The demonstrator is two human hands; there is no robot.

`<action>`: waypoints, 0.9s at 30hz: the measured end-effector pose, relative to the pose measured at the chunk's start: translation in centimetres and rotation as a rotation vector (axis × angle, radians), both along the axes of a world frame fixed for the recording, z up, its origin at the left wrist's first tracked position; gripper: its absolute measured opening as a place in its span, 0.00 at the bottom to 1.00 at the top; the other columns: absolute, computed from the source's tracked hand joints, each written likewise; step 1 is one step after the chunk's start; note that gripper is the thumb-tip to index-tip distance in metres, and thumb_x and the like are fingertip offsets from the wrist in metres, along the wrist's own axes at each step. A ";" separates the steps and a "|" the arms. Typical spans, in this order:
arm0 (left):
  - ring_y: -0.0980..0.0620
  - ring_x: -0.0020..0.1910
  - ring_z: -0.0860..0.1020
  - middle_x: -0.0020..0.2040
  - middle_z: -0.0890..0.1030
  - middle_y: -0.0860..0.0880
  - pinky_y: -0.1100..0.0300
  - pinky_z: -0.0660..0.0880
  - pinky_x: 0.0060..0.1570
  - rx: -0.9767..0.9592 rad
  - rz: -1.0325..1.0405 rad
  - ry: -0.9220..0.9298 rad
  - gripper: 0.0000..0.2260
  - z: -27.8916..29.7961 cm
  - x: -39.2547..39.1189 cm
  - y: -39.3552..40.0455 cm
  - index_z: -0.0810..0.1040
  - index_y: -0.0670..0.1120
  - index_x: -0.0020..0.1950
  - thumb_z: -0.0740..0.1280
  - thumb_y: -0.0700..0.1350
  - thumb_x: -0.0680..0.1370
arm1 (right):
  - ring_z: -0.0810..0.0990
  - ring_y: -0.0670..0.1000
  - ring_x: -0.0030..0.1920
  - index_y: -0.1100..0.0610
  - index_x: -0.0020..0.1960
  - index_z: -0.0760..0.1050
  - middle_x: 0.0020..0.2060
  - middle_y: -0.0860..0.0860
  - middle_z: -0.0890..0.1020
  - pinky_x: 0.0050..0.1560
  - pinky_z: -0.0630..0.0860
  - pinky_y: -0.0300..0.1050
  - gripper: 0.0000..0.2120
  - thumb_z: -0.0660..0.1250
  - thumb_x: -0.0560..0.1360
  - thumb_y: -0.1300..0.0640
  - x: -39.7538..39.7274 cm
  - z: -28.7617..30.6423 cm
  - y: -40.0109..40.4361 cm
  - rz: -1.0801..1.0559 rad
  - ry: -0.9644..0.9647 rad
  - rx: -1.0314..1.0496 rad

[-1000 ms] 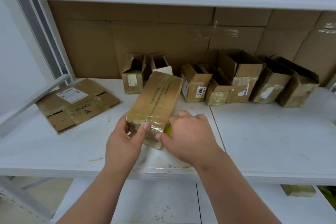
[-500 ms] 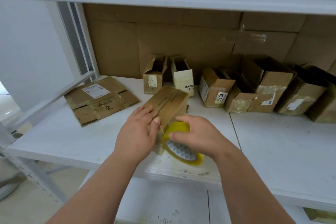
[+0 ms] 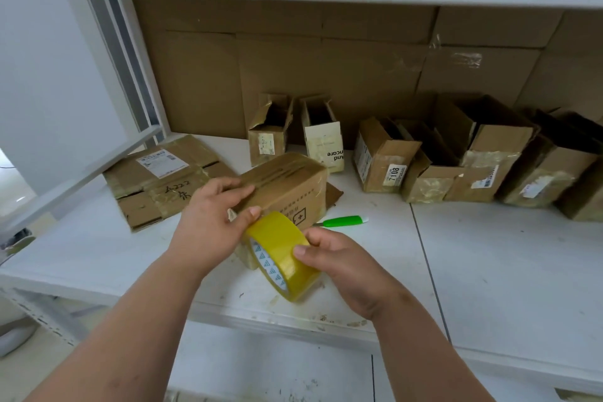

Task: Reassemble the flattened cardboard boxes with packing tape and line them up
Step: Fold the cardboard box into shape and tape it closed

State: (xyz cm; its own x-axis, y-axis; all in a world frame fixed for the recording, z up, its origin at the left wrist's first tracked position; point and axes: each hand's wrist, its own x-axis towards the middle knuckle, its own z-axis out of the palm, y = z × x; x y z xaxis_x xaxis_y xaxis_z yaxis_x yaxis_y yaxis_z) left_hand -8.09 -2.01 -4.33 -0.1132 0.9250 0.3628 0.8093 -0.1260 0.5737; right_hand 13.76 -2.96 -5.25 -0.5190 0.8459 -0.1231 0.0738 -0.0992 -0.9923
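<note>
Head view: a roll of yellow tape [image 3: 280,254] is grasped by the right hand [image 3: 342,266], thumb on its outer band, fingers curled behind it. The left hand [image 3: 212,222] is laid over the near end of a brown box [image 3: 287,188], fingers spread on its taped top, thumb tip touching the roll. The box rests on the white shelf [image 3: 489,271], just beyond both hands. A green cutter [image 3: 342,221] lies just beyond the right hand. A flattened box [image 3: 163,178] lies left of the left hand; a row of opened boxes [image 3: 456,160] stands farther back.
</note>
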 end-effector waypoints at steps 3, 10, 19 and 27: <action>0.52 0.64 0.73 0.65 0.76 0.55 0.50 0.71 0.62 -0.006 0.001 -0.002 0.14 0.0 -0.1 -0.3 0.80 0.54 0.63 0.69 0.52 0.77 | 0.79 0.50 0.47 0.60 0.56 0.79 0.46 0.53 0.82 0.54 0.74 0.48 0.18 0.66 0.72 0.49 0.2 -0.5 0.6 0.044 -0.027 -0.003; 0.53 0.64 0.74 0.67 0.75 0.57 0.54 0.70 0.57 -0.064 0.065 -0.110 0.06 0.2 0.6 -0.8 0.74 0.54 0.51 0.69 0.51 0.78 | 0.80 0.54 0.49 0.60 0.58 0.79 0.51 0.62 0.83 0.53 0.75 0.52 0.20 0.66 0.73 0.48 1.7 -2.0 0.7 0.135 -0.049 -0.073; 0.52 0.74 0.65 0.69 0.75 0.58 0.49 0.64 0.69 -0.005 0.237 -0.104 0.06 -0.1 1.8 -1.7 0.81 0.57 0.52 0.69 0.54 0.77 | 0.83 0.57 0.53 0.57 0.61 0.77 0.54 0.56 0.84 0.57 0.77 0.55 0.19 0.69 0.72 0.53 3.0 -2.3 0.8 0.226 -0.030 -0.007; 0.50 0.53 0.74 0.52 0.71 0.50 0.55 0.71 0.52 -0.241 0.308 -0.374 0.26 1.0 3.6 -4.1 0.78 0.62 0.64 0.73 0.65 0.67 | 0.82 0.52 0.57 0.56 0.61 0.79 0.55 0.52 0.85 0.62 0.77 0.46 0.19 0.71 0.72 0.52 4.7 -2.3 1.7 0.277 -0.100 0.005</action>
State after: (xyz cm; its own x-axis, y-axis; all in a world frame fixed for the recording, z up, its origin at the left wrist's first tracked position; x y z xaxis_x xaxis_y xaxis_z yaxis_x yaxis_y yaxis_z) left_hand -4.53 -6.11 -3.31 -0.4729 0.8807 0.0271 0.5229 0.2557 0.8132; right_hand 18.43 -1.23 -7.56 -0.7154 0.6746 -0.1819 0.1952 -0.0570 -0.9791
